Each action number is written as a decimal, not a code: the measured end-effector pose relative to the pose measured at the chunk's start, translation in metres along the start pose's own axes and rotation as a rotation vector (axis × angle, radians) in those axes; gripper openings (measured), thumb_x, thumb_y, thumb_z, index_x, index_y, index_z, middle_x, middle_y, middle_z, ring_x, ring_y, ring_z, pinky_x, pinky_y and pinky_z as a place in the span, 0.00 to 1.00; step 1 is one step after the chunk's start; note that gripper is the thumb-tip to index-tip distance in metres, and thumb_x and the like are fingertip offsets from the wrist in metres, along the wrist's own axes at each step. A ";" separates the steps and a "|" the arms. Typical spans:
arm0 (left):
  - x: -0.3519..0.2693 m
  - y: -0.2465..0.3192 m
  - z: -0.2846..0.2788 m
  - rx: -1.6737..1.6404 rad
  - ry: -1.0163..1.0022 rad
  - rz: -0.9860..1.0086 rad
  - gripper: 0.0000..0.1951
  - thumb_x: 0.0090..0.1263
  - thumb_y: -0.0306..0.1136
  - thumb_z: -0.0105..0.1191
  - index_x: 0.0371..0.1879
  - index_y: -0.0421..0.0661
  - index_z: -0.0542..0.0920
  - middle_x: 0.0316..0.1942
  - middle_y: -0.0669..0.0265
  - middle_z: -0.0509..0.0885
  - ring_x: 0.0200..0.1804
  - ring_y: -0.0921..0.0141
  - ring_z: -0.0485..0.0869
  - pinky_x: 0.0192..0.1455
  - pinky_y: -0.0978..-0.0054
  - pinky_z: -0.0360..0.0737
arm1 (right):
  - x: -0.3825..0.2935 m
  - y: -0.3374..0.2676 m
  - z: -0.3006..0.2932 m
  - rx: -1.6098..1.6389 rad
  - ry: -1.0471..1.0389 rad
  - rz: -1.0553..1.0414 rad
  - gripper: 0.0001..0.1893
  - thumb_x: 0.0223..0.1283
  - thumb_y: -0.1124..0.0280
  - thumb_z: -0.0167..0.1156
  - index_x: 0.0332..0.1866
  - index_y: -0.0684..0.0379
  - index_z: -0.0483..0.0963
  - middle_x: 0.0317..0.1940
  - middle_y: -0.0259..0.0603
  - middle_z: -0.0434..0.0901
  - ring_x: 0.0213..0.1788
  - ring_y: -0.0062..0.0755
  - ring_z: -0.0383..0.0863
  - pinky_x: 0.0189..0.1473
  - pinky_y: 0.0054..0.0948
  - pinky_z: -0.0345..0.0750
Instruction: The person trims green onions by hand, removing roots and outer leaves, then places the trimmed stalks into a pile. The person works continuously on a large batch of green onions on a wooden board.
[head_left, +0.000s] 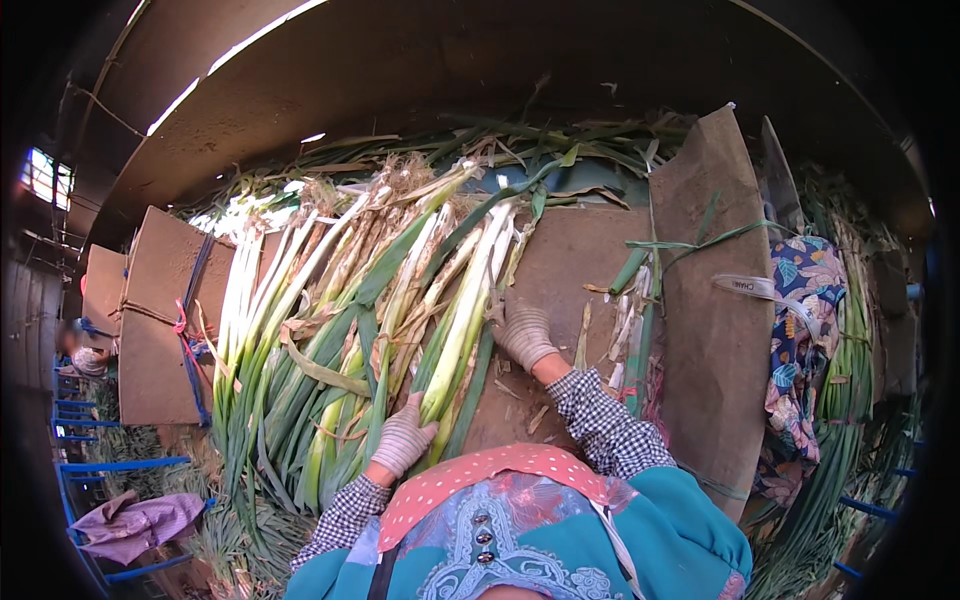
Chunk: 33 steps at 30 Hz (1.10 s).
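My left hand (403, 441), in a pale striped glove, grips the green lower part of a long green onion (466, 319). The onion's white root end points away from me. Beside its shaft is my right hand (525, 330), gloved alike, its fingers closed at a thin dry outer leaf (494, 289); the fingertips are partly hidden. To the left lies a thick heap of green onions (322, 337), with browned outer leaves and roots at the far end. Under my hands is a brown board (577, 255) scattered with leaf scraps.
Upright brown boards stand at left (176, 322) and right (705, 315), tied with cords. A floral cloth (802, 330) hangs beyond the right board, near more green onions (847, 352). A purple cloth (139, 525) drapes over a blue metal frame (124, 466). Another person (86, 356) is at far left.
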<state>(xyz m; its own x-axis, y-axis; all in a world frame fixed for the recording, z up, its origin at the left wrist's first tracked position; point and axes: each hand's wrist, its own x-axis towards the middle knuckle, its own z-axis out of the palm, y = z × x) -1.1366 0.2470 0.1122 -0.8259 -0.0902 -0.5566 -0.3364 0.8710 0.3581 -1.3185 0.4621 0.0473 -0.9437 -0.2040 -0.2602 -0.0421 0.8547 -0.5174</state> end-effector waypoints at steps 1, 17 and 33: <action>0.000 -0.005 0.001 -0.066 -0.014 0.023 0.33 0.60 0.40 0.62 0.64 0.41 0.68 0.49 0.43 0.82 0.53 0.50 0.82 0.57 0.61 0.77 | 0.005 0.003 0.003 -0.019 -0.011 0.008 0.21 0.59 0.58 0.58 0.55 0.54 0.71 0.43 0.51 0.83 0.42 0.54 0.85 0.43 0.47 0.81; 0.042 -0.012 0.005 -1.093 -0.318 -0.073 0.35 0.65 0.48 0.61 0.64 0.35 0.71 0.50 0.57 0.80 0.51 0.72 0.78 0.57 0.75 0.75 | -0.128 0.010 0.014 0.057 -0.147 -0.144 0.38 0.46 0.62 0.67 0.65 0.60 0.63 0.39 0.54 0.82 0.43 0.55 0.84 0.45 0.48 0.79; -0.021 0.032 -0.060 -1.143 -0.684 -0.038 0.21 0.61 0.38 0.56 0.51 0.39 0.76 0.20 0.67 0.75 0.17 0.76 0.71 0.24 0.80 0.68 | 0.177 0.085 0.009 1.056 0.691 0.080 0.46 0.59 0.67 0.67 0.77 0.63 0.46 0.59 0.53 0.76 0.56 0.45 0.79 0.55 0.32 0.77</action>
<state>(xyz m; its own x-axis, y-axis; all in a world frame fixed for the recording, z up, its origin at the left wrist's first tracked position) -1.1566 0.2478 0.1801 -0.5285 0.4471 -0.7216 -0.8200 -0.0487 0.5703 -1.4858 0.4945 -0.0497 -0.9189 0.3944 -0.0061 0.0032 -0.0080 -1.0000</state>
